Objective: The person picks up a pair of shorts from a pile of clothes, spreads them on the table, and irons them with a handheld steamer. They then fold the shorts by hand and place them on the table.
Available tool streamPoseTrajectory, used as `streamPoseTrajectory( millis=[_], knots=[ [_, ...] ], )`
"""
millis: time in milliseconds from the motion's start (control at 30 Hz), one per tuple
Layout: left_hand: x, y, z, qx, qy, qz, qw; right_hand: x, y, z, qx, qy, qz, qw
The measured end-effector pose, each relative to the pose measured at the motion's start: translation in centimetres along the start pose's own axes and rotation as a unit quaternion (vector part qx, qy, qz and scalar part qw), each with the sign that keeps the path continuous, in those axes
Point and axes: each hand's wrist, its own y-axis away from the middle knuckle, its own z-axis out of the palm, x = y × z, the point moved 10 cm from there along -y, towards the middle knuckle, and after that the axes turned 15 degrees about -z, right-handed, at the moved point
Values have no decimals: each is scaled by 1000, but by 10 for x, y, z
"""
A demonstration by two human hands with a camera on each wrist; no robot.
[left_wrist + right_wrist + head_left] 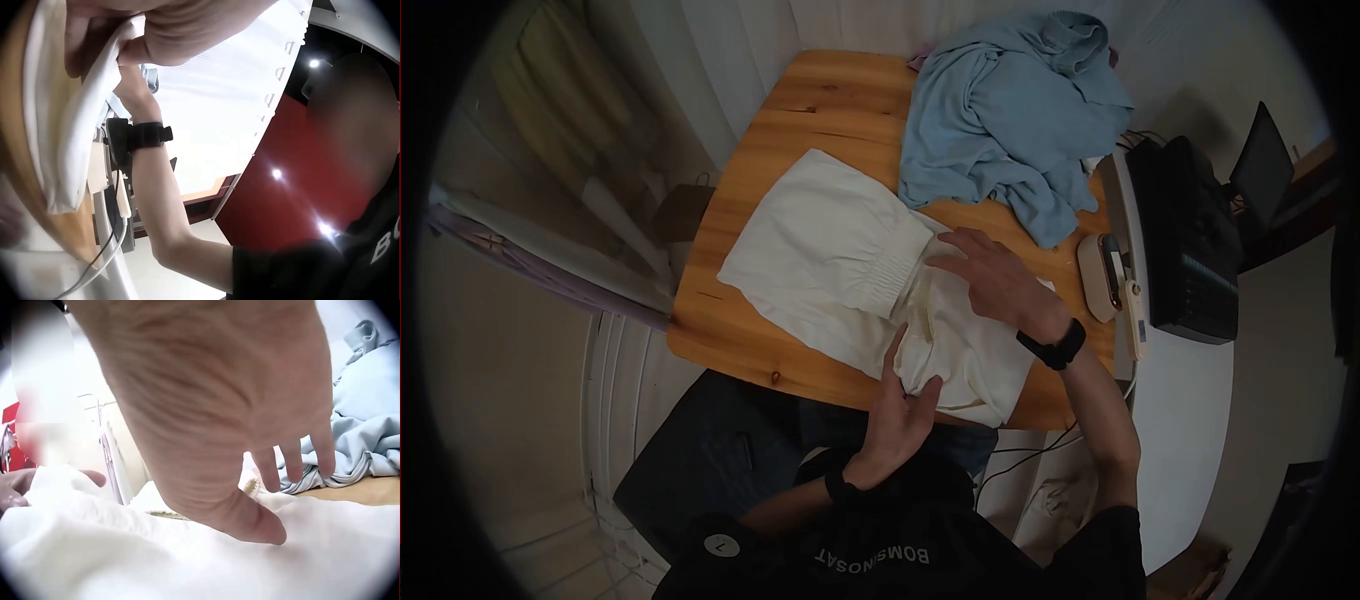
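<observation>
A white garment (810,235) with a gathered elastic band (878,278) lies folded across the wooden table, its right part loosely bunched. At the near edge my left hand (897,425) pinches a fold of it, thumb on one side and fingers on the other. The left wrist view shows the pinched white cloth (69,150) hanging down from the thumb and fingers. Over the garment's right part is my right hand (998,285), fingers extended and spread towards the band. In the right wrist view its thumb reaches down close over the white cloth (156,550).
A crumpled light blue garment (1010,120) covers the table's far right. Beside the wooden table (730,325) on the right are a cream-coloured device (1100,280), a black case-like object (1190,240) and cables (1040,445). White curtains (700,60) hang behind.
</observation>
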Motion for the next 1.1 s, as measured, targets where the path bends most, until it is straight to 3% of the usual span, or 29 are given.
streamPoseTrajectory(
  millis=[200,267,333,400,500,633,733,800,867,900,967,1033,1067,1100],
  knots=[
    [-11,1,-25,31,-32,-58,997,14,-19,12,1,-15,-1,1000],
    [-9,2,-31,61,-253,-8,966,15,-17,5,17,-15,-31,999],
    [-9,3,-36,80,-260,-1,962,13,-18,-6,31,-13,-60,998],
    [-13,3,-40,98,-266,8,959,25,-16,7,-52,-93,0,994],
    [-10,3,-42,115,-243,48,962,35,-12,12,-27,-147,35,988],
    [-10,1,-43,82,-243,-21,966,57,-11,18,-66,-217,110,968],
    [-10,-2,-40,51,-256,-59,964,65,6,-5,-45,-266,159,950],
    [-11,-6,-36,36,-257,-80,962,70,18,-30,67,-298,144,941],
    [9,-9,-33,58,-215,-1,975,78,25,-37,74,-300,178,934],
    [10,-15,-35,61,-215,-2,975,85,30,-38,86,-301,213,925],
    [25,-21,-37,108,-299,82,945,93,22,-25,68,-283,206,934],
    [23,-26,-43,115,-379,73,915,101,16,7,53,-262,197,943],
    [21,-29,-44,119,-455,63,880,102,15,24,81,-196,183,960],
    [24,-28,-46,123,-457,63,879,97,10,24,108,-130,168,971]
  ],
)
